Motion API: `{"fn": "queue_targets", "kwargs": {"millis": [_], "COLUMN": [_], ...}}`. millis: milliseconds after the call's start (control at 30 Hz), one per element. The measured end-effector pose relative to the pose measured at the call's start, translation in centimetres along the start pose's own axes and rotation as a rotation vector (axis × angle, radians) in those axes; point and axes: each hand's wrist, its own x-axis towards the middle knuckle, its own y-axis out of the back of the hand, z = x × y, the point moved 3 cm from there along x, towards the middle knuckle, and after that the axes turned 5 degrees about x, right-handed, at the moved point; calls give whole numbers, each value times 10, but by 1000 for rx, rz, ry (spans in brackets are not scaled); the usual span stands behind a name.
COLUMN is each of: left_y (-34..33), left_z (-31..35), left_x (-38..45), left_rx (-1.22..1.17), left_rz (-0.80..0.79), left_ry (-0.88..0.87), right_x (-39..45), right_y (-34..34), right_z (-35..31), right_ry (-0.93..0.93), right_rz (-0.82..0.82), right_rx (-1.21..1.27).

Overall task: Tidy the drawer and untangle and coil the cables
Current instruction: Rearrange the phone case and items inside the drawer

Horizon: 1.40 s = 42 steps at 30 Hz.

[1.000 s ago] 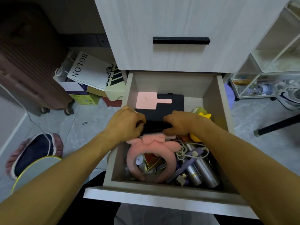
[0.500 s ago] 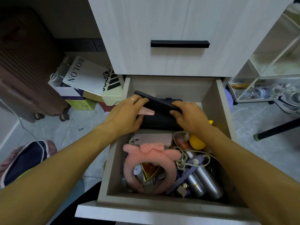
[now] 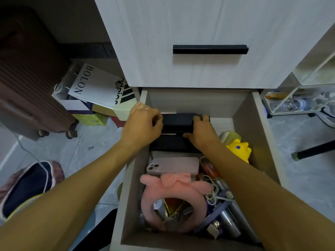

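Open drawer (image 3: 257, 131): our left hand (image 3: 143, 124) and right hand (image 3: 201, 131) each curl round an end of the black flat case (image 3: 176, 122) at its back; tangled white cable (image 3: 211, 193) lies front right beside our pink headband (image 3: 174, 187).

Clutter fills the drawer (image 3: 257, 124) front; bare floor shows right of the black item (image 3: 176, 122)

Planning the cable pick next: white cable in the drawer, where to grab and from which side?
Pinch the white cable at its bunched loops, beside the pink headband, coming straight down from above. The loops lie on top of the clutter there; lower down it threads among the silver tubes, so a sideways pull would likely snag.
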Motion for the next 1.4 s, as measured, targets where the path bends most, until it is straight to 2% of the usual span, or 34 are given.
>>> {"fn": "queue_targets", "kwargs": {"millis": [67, 167, 367, 433, 533, 600, 700, 767, 833, 933, 1033, 1133, 1267, 1333, 1400], "left_y": [-3, -3, -6, -1, -4, -4, -5, -4, -4, -3, -1, -2, -3, -4, -5], "left_z": [-4, -4, -6, 3, 5, 7, 12, 13, 12, 10, 10, 11, 8, 7, 6], "left_x": [0, 1, -1, -8, -6, -9, -17, -18, -16, -14, -13, -13, -13, -13, -13], "left_rx": [-7, 7, 115, 147, 216, 296, 439, 410, 358, 312, 269, 270, 225, 203, 199], "left_rz": [10, 30, -27, -29, -53, -102, -169, -158, -143, -125, -123, -148, -125, -106, -79], "left_ry": [1, -16, -31, -40, -65, -95, -154, -132, -96, -66, -51, -72, -62, -60, -45], "right_x": [3, 7, -2, -17, -28, -40, -59, -70, -76, -82, -79, -60, -33, -18, 2], "right_y": [2, 8, 5, 15, 27, 34, 41, 40, 34, 26, 30, 36, 50, 54, 49], "right_z": [-3, -4, -2, -5, -11, -12, -10, -9, -8, -12, -12, 1, 13, 10, 6], "right_ry": [-91, -164, -133, -78, 117, 250, 367, 384, 403, 484, 512, 344, 124, 70, -4], "right_rz": [78, 111, 33, 75, 107, -77, -377, -470, -488, -441, -278, -119, 205, 231, 188], "right_rx": [48, 109, 81, 1, -57, -18, -104, -195, -328, -505, -501, -197, 264, 368, 457]}}
